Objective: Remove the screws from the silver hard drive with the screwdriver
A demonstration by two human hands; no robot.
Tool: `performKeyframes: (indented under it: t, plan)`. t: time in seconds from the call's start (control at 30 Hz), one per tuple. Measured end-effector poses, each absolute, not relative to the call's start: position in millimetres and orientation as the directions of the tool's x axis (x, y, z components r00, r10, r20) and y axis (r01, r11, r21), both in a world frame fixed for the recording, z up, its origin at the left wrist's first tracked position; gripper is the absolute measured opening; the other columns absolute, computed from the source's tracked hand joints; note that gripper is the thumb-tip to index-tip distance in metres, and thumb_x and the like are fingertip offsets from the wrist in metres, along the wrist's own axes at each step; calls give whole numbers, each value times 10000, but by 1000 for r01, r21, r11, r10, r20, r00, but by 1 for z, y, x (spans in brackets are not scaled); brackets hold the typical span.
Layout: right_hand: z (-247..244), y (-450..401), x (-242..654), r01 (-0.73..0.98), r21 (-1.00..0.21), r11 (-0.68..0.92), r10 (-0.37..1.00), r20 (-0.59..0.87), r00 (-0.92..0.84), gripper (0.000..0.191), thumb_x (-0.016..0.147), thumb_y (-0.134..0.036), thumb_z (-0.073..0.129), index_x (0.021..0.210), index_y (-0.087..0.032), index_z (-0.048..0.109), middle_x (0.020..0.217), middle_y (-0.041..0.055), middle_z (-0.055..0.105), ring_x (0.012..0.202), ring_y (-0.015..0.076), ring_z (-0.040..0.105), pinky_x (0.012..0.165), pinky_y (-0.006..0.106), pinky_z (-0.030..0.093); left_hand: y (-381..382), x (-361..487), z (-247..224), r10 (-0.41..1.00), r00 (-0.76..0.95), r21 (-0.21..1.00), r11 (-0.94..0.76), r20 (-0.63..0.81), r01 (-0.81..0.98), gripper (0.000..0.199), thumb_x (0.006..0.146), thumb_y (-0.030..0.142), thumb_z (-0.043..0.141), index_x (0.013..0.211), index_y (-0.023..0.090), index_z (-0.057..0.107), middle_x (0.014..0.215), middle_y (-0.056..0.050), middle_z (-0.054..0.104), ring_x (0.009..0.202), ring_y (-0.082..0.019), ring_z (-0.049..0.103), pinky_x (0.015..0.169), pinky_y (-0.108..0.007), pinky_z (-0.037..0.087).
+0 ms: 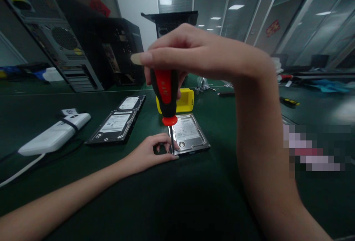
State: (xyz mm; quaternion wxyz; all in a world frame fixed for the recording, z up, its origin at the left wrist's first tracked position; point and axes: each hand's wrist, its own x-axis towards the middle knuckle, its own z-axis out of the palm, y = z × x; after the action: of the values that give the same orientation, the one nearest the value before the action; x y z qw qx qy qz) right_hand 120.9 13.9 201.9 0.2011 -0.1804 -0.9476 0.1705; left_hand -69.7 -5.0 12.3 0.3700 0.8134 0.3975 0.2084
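Note:
My right hand (pixel 177 52) is wrapped round the red and black handle of a screwdriver (pixel 165 89), which stands nearly upright with its shaft pointing down. The tip meets the near left corner of a silver hard drive (pixel 191 132) lying label up on the green table. At that same corner, my left hand (pixel 155 146) rests low with its thumb and fingers closed about the drive's edge and the screwdriver's tip. Whether a screw sits under the tip is hidden. Right behind the drive is a yellow plastic box (pixel 185 101), partly covered by the screwdriver.
Two more hard drives (pixel 115 122) lie end to end on the left, beside a white power strip (pixel 57 133) with cables. Open black computer cases (pixel 69 41) stand at the back left. A black and yellow tool (pixel 289 102) lies far right on the green table (pixel 216 193).

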Motion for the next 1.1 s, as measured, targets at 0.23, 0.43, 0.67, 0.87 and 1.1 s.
performKeyframes:
  t: [0.23, 0.43, 0.67, 0.87, 1.1]
  plan:
    - [201, 14, 123, 283, -314, 906, 386, 345, -855, 334, 983, -351, 497, 990, -84, 698, 766, -28, 628, 618, 12, 518, 535, 119, 440, -6, -69, 13, 802, 596, 774, -405, 44, 487, 285, 840, 423, 697, 1005, 191, 692, 984, -28, 637, 845, -174, 561, 725, -286, 409]
    - [199, 15, 118, 423, -338, 841, 531, 365, -765, 298, 873, -476, 601, 849, -211, 735, 780, -65, 711, 750, 46, 662, 541, 122, 431, -6, -68, 15, 807, 588, 763, -413, 54, 497, 258, 826, 395, 699, 967, 180, 695, 945, -24, 642, 804, -161, 544, 707, -277, 398]
    - [196, 17, 120, 474, -393, 788, 608, 380, -697, 368, 770, -564, 667, 732, -201, 721, 628, -71, 678, 770, 51, 694, 488, 113, 369, -6, -68, 16, 808, 588, 772, -397, 36, 497, 264, 837, 395, 692, 1004, 191, 701, 943, -21, 624, 808, -160, 543, 699, -271, 395]
    - [198, 18, 119, 428, -367, 826, 548, 342, -763, 335, 820, -501, 628, 742, -184, 703, 686, -72, 704, 822, 94, 708, 506, 113, 424, -5, -68, 13, 811, 583, 765, -405, 49, 500, 275, 831, 417, 696, 983, 189, 703, 956, -24, 639, 802, -162, 547, 695, -272, 393]
    - [198, 15, 118, 478, -382, 791, 598, 318, -736, 315, 773, -482, 642, 816, -178, 711, 730, -79, 714, 847, 131, 708, 523, 140, 426, -7, -67, 17, 809, 585, 772, -404, 52, 491, 256, 830, 395, 698, 984, 190, 706, 912, -18, 625, 787, -160, 542, 680, -269, 385]
